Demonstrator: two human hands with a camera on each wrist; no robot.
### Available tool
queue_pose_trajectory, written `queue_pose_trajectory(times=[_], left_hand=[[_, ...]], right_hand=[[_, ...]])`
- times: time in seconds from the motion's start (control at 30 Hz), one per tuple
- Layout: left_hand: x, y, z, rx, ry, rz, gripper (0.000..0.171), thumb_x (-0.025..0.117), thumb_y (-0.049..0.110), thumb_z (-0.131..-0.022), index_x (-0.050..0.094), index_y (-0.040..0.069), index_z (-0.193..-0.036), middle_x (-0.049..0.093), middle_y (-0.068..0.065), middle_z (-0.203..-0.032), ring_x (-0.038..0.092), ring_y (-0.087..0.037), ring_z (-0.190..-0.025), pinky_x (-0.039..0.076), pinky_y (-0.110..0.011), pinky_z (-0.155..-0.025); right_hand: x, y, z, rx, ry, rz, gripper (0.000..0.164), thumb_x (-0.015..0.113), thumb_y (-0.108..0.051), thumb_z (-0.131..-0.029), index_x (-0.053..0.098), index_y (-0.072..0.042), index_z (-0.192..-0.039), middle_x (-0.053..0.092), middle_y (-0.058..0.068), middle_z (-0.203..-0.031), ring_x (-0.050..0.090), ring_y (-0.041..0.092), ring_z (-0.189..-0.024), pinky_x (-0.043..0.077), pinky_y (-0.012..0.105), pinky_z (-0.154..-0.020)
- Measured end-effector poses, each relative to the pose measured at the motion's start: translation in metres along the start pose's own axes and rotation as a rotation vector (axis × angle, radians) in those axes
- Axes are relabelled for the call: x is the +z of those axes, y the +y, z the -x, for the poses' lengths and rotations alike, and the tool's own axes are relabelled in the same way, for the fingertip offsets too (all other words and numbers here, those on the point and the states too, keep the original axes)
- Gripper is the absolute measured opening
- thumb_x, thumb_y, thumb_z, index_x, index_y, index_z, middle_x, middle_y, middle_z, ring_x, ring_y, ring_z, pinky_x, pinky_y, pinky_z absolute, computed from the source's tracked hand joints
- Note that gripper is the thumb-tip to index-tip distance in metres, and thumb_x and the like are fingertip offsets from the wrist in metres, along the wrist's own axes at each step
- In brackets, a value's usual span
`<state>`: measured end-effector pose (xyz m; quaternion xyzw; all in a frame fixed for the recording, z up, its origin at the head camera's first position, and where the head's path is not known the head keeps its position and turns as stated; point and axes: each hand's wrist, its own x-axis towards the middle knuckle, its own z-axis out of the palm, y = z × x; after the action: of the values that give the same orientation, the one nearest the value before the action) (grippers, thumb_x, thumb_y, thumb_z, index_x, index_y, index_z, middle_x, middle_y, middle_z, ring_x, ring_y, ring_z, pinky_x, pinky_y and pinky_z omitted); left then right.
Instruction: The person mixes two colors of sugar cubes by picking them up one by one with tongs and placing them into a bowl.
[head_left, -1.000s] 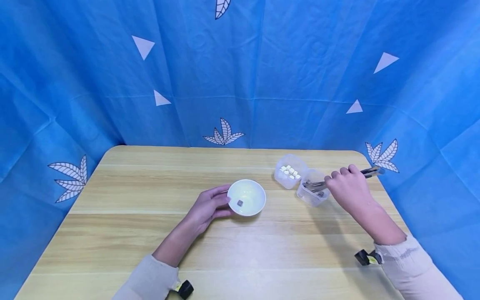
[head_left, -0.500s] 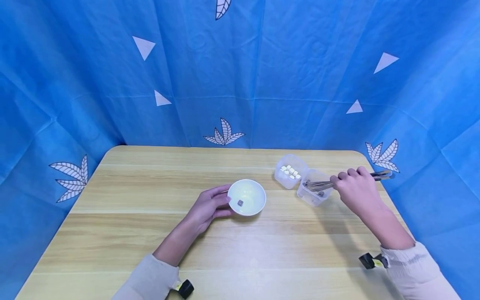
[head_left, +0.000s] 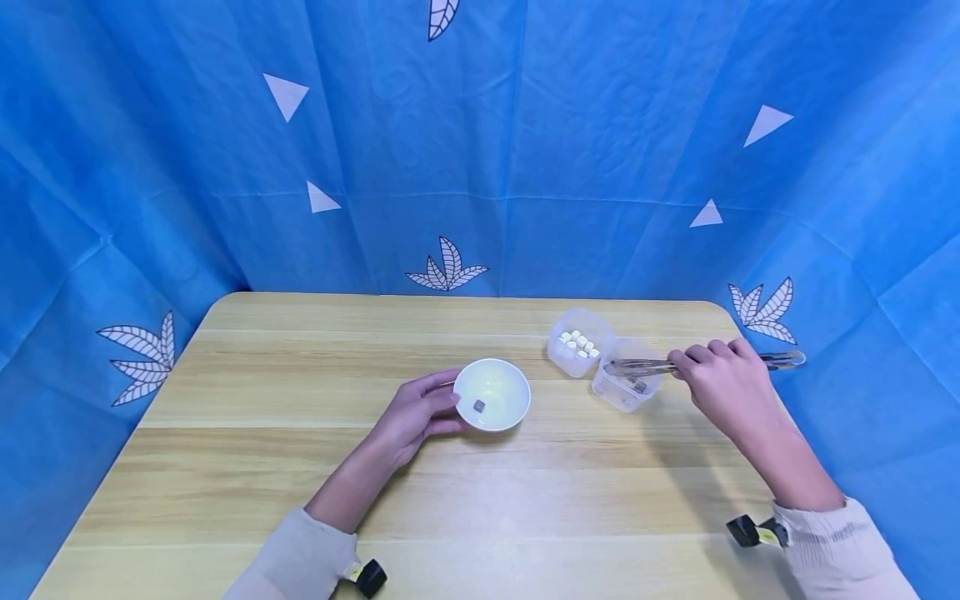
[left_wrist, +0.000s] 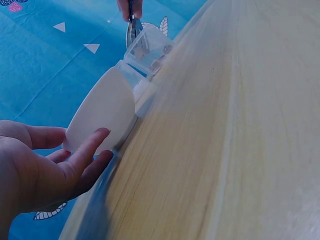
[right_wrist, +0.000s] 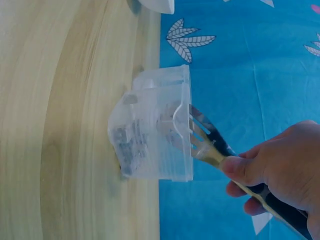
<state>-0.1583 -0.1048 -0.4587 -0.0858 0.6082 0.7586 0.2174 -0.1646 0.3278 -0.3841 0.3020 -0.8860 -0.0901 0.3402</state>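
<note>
A bright blue cloth closes off the back and both sides, falling in soft vertical folds with a thin crease running across it, and is printed with pale triangles and white, dark-outlined leaf sprigs. Before it spreads a light wood-grain tabletop, its planks running sideways, a browner band through the middle, its far corners rounded; light pools in a whitish sheen toward the near edge, while the cloth darkens near the far left corner.
</note>
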Motion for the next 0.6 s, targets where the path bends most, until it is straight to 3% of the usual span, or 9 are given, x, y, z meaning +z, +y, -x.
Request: queue_pose_trajectory(times=[0.23, 0.37, 0.47, 0.6], left_hand=[[0.0003, -0.0006, 0.0006, -0.002, 0.009, 0.007, 0.052, 0.062, 0.001, -0.099, 0.053, 0.006, -0.149, 0.06, -0.023, -0.145, 0.07, -0.032, -0.118, 0.067, -0.043, -0.089], [-0.0002, -0.0007, 0.0011, 0.001, 0.006, 0.003, 0.052, 0.062, 0.001, -0.099, 0.052, 0.005, -0.15, 0.059, -0.024, -0.145, 0.07, -0.032, -0.117, 0.068, -0.043, -0.089], [-0.0005, -0.0005, 0.0006, -0.005, 0.011, 0.007, 0.052, 0.062, 0.001, -0.099, 0.052, 0.006, -0.15, 0.059, -0.023, -0.145, 0.07, -0.031, -0.117, 0.067, -0.043, -0.089], [-0.0003, 0.0007, 0.0004, -0.015, 0.014, 0.008, 0.053, 0.063, 0.001, -0.098, 0.053, 0.008, -0.15, 0.059, -0.021, -0.146, 0.07, -0.031, -0.118, 0.067, -0.043, -0.09]], right_hand=[[-0.0055, 0.0019, 0.003, 0.039, 0.003, -0.018, 0.022, 0.056, -0.021, -0.096, 0.07, -0.006, -0.089, 0.072, 0.011, -0.074, 0.057, 0.032, -0.065, 0.04, 0.043, -0.061], [-0.0077, 0.0037, 0.0051, 0.057, 0.024, -0.029, 0.043, 0.042, -0.03, -0.11, 0.072, -0.006, -0.093, 0.075, 0.012, -0.078, 0.061, 0.034, -0.068, 0.039, 0.044, -0.061], [-0.0084, 0.0054, 0.0064, 0.067, 0.047, -0.03, 0.058, 0.03, -0.037, -0.115, 0.073, -0.005, -0.095, 0.077, 0.013, -0.081, 0.064, 0.036, -0.071, 0.042, 0.045, -0.062], [-0.0097, 0.0069, 0.0069, 0.077, 0.072, -0.028, 0.054, 0.033, -0.035, -0.114, 0.073, -0.005, -0.094, 0.077, 0.014, -0.083, 0.065, 0.036, -0.07, 0.044, 0.048, -0.063]])
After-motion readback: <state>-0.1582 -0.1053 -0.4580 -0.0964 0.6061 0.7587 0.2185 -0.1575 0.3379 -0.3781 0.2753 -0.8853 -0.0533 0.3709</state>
